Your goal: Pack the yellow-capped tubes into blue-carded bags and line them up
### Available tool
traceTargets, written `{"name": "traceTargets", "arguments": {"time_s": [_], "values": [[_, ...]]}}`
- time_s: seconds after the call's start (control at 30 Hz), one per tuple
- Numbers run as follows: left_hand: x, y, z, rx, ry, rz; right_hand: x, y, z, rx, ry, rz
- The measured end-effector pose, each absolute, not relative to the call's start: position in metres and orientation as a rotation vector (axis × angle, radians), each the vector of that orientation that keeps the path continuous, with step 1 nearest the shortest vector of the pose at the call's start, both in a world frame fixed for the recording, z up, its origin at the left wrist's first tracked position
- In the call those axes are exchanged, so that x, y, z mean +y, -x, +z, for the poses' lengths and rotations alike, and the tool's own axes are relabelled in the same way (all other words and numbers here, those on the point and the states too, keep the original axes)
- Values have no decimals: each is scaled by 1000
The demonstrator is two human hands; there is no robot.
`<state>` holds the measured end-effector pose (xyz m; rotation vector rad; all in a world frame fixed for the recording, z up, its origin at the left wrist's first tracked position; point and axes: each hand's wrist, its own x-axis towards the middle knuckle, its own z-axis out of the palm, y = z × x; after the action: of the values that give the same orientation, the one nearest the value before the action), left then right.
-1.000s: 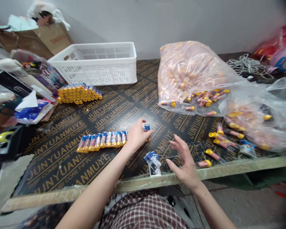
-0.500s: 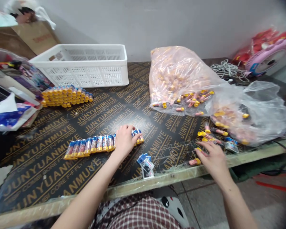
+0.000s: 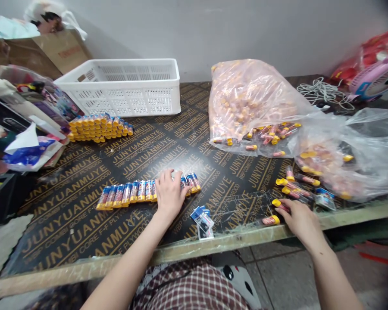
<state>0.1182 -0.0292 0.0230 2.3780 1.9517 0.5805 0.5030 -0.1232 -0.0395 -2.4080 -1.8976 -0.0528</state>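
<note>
A row of small tubes point(image 3: 126, 193) with blue tops and yellow ends lies across the dark plywood tabletop. My left hand point(image 3: 170, 189) rests over the right part of this row, fingers bent and somewhat apart, covering several tubes. At the right, my right hand point(image 3: 299, 217) closes its thumb and fingers on a yellow-capped tube point(image 3: 277, 203) with a pink body. Another yellow-capped tube point(image 3: 270, 220) lies just below it by the table edge. Several loose tubes point(image 3: 289, 187) are beyond the hand. Between my hands lie small blue-and-clear labels point(image 3: 203, 219).
A white plastic crate point(image 3: 123, 97) stands at the back, beside stacked yellow-ended tubes point(image 3: 100, 129). A large clear bag point(image 3: 245, 94) of tubes and a smaller bag point(image 3: 330, 168) occupy the right. Farther back are a white cable point(image 3: 323, 92) and a pink fan point(image 3: 375, 79).
My right hand has closed on a yellow-capped tube, its fingers having been spread above it before. My left hand stays on the row. The whole view has shifted slightly.
</note>
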Motion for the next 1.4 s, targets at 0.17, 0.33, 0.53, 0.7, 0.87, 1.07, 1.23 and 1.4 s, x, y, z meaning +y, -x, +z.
{"name": "traceTargets", "arguments": {"time_s": [0.17,0.33,0.53,0.7,0.87,1.07,1.23,1.4], "values": [[-73,-127,12,1693,-2299,477,-117,-461,-16,-1697,2072,-62],[-93,-130,-7,1678,-2038,289,-110,-404,-5,-1606,1838,253],[-91,-129,-13,1643,-2020,321,-99,-348,-6,-1965,1707,304],[-92,-127,-11,1615,-2089,304,-72,-309,17,-2556,1753,94],[-94,-125,-9,1626,-2048,444,-49,-290,33,-2730,1763,53],[-94,-124,-7,1422,-1575,658,-35,-287,29,-2765,1711,170],[-91,-126,-1,1225,-1059,806,-34,-293,29,-2646,1661,276],[-82,-121,12,1181,-714,956,-51,-310,30,-1966,1473,460]]}}
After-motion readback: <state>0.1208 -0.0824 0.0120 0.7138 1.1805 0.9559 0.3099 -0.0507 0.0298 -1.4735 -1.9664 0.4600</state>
